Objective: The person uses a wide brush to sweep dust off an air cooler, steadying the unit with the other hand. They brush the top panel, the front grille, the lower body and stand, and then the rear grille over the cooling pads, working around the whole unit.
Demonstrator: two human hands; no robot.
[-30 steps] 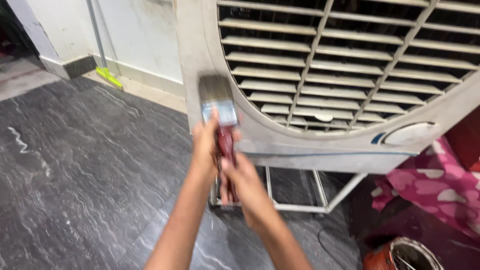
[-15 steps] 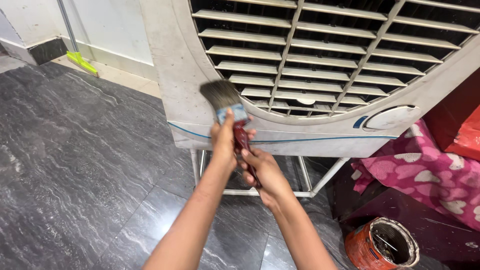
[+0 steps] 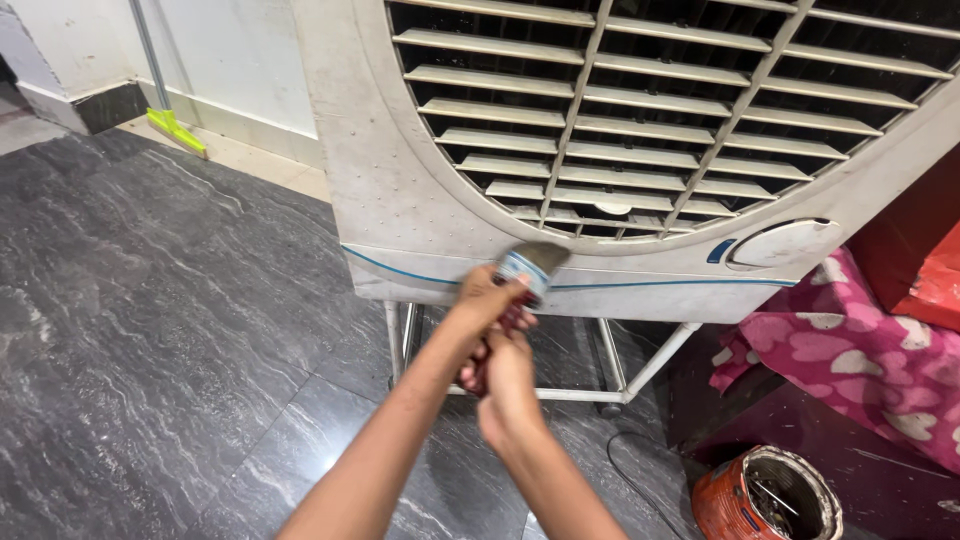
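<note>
Head view, both hands' fingers clenched on paintbrush [image 3: 528, 268], dark bristles, metal ferrule, reddish handle, against dusty white air cooler [image 3: 400, 200].

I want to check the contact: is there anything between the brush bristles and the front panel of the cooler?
Nothing visible. Both hands, left hand and right hand, grip the paintbrush, whose bristles lie against the air cooler.

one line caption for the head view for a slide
Both hands, left hand and right hand, hold a paintbrush against a dusty white air cooler.
</note>
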